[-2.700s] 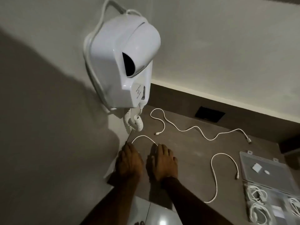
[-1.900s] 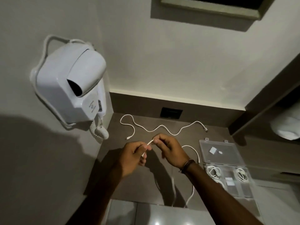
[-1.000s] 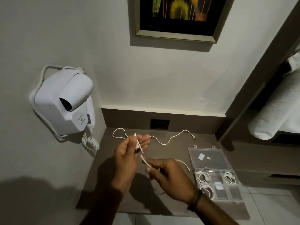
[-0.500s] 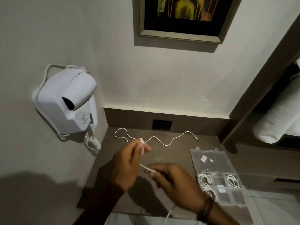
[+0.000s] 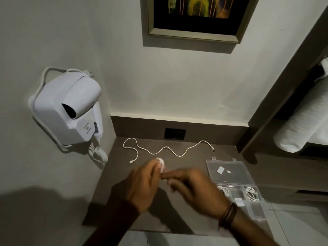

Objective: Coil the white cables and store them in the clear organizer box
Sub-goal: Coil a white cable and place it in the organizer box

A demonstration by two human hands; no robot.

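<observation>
A: Which step is this?
B: Coiling. The left hand (image 5: 142, 186) pinches a small white coil (image 5: 160, 163) at its fingertips; the right hand (image 5: 197, 189), blurred, seems to feed cable, though its grip is unclear.
A: Next?
B: Probably finish winding, then carry it right of the hands into the clear organizer box (image 5: 230, 174). Another white cable (image 5: 166, 148) lies beyond them on the surface (image 5: 117, 174).

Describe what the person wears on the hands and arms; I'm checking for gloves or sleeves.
No gloves or sleeves show. The left hand and forearm are bare. The right hand is bare too, with a dark, multi-strand band around the wrist.
</observation>
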